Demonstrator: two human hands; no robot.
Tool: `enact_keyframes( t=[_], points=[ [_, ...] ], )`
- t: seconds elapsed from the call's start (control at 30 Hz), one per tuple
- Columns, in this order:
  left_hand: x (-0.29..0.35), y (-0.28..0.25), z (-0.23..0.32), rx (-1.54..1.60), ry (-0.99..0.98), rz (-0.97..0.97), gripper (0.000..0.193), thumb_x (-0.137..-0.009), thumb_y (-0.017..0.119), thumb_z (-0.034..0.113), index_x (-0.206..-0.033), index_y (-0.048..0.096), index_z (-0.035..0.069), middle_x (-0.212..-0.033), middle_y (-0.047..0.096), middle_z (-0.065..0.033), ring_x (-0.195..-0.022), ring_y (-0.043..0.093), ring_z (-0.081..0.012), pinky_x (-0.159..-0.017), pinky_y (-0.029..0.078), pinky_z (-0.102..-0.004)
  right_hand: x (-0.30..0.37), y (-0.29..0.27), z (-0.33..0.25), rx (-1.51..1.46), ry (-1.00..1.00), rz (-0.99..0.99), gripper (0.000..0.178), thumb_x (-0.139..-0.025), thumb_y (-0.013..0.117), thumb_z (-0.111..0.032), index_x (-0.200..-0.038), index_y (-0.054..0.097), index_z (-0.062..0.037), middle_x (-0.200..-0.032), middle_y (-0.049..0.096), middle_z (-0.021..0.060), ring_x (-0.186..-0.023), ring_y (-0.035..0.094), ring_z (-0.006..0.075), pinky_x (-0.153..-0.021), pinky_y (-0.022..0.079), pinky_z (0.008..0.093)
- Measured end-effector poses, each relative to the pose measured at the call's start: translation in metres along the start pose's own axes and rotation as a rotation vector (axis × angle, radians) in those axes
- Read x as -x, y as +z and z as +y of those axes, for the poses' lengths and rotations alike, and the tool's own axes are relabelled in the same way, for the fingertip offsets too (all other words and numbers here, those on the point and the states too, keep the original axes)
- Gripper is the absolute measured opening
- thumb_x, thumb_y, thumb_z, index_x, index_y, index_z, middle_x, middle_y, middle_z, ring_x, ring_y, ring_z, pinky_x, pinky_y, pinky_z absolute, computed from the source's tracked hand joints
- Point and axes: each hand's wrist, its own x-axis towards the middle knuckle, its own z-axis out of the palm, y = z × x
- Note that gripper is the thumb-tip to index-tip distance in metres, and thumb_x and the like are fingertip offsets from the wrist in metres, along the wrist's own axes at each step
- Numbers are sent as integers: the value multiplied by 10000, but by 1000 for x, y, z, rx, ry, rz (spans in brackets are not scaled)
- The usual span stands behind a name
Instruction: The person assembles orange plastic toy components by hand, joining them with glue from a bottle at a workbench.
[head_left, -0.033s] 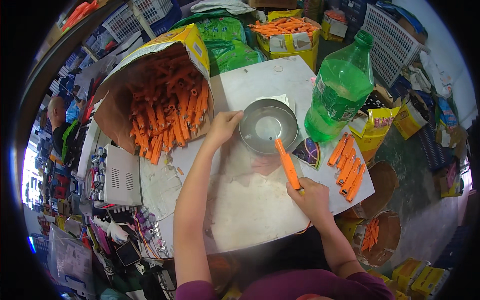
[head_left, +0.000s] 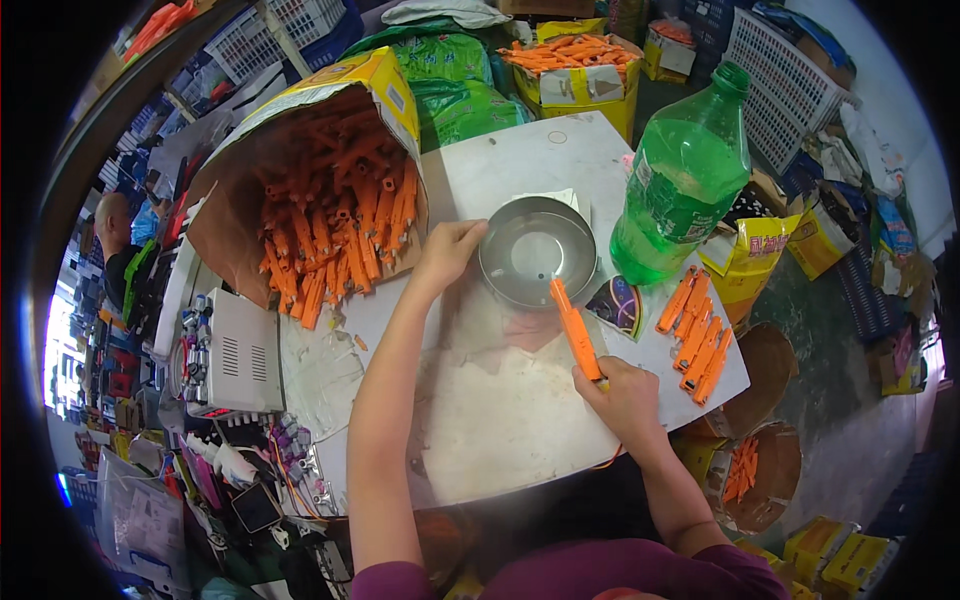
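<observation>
A round metal bowl (head_left: 537, 255) sits on the pale table, on top of something white. My left hand (head_left: 455, 250) is at its left rim, fingers pressed together on the edge. In my right hand (head_left: 622, 400) is a long orange plastic piece (head_left: 577, 335), gripped at its near end. Its narrow far tip reaches the bowl's near rim; I cannot tell whether they touch. Inside the bowl, close to that tip, is a small dark spot. Several similar orange pieces (head_left: 693, 335) lie side by side to the right.
A tipped yellow carton (head_left: 395, 85) full of orange pieces opens toward me at the left. Behind the right hand's side stands a green plastic bottle (head_left: 680, 175). A grey-white metal box (head_left: 240, 355) is at the table's left. Open cartons (head_left: 780, 470) stand on the floor, lower right.
</observation>
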Motion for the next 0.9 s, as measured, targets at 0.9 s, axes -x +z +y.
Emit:
enact_keyframes(
  t=[0.9],
  points=[
    [103, -15, 28, -6, 205, 29, 381, -867, 516, 171, -1193, 476, -23, -1122, 524, -122, -986, 512, -169, -850, 397, -265, -6, 11, -7, 80, -76, 40, 263, -738, 623, -287, -651, 596, -40, -600, 579, 100, -478, 549, 272, -484, 414, 358]
  ],
)
